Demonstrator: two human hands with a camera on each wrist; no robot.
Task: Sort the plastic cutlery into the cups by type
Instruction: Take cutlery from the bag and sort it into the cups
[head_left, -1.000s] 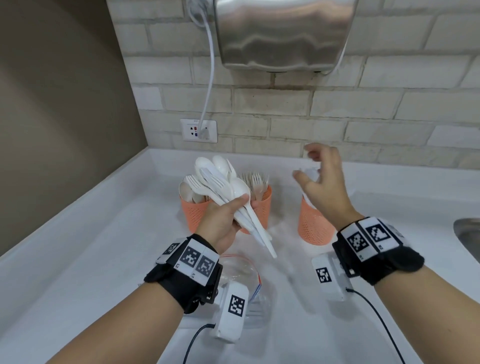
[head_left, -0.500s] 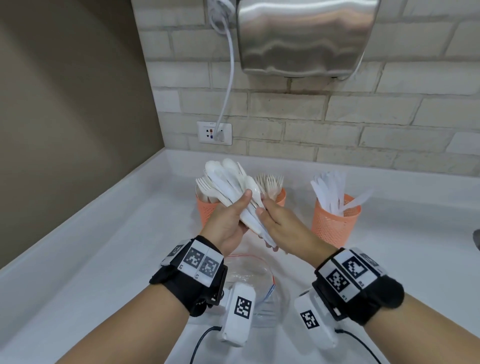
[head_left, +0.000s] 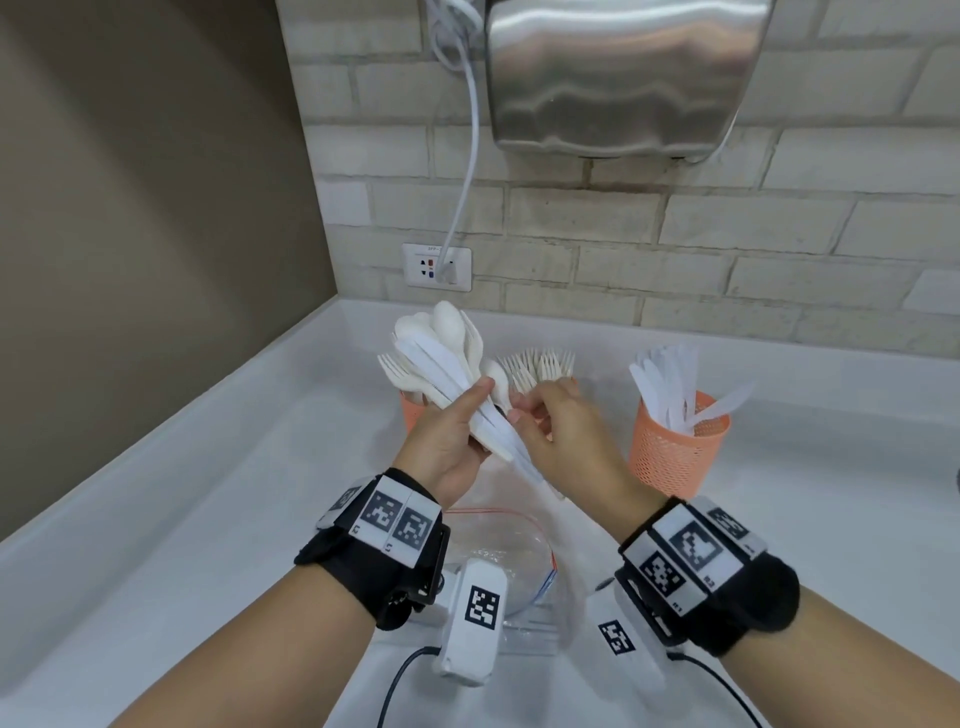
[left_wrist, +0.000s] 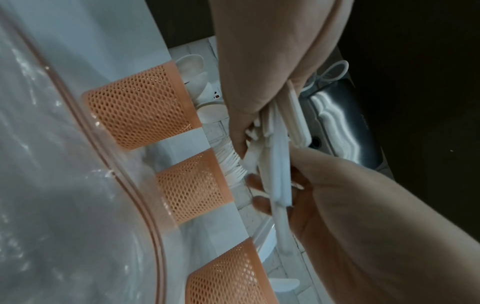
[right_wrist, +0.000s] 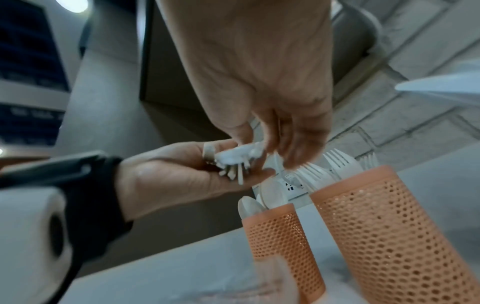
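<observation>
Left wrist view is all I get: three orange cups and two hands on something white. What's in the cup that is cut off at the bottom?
Observer: The head view shows knives standing in that cup.
Operator: Is the white stuff in the hands all one kind?
Observer: No. The left hand grips a mixed bundle: spoons, a fork and knives fan out at the top.
Operator: And the big clear curve filling my left side?
Observer: That is a clear plastic bag lying on the counter, below the wrists.
</observation>
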